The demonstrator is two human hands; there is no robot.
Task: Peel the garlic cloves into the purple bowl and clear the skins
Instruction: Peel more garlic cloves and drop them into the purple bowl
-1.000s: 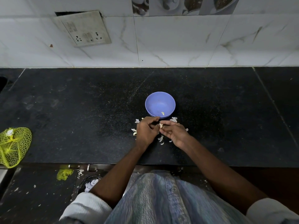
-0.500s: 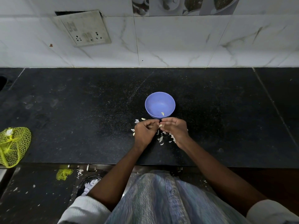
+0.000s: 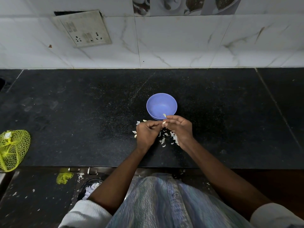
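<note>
Currently both hands [image 3: 164,129] pinching garlic clove [image 3: 164,123] beside purple bowl [image 3: 161,106]; I expect slippery clove dropping into skins [image 3: 166,137].

You'll find no legible text, label, brand or number anywhere. The switch plate [image 3: 83,28] on the tiled wall carries faint grey markings beside its sockets, but they are too blurred to read. The picture tiles [image 3: 184,5] along the top edge show crockery only, with no lettering you can make out. The purple bowl [image 3: 161,106] is plain.
</note>
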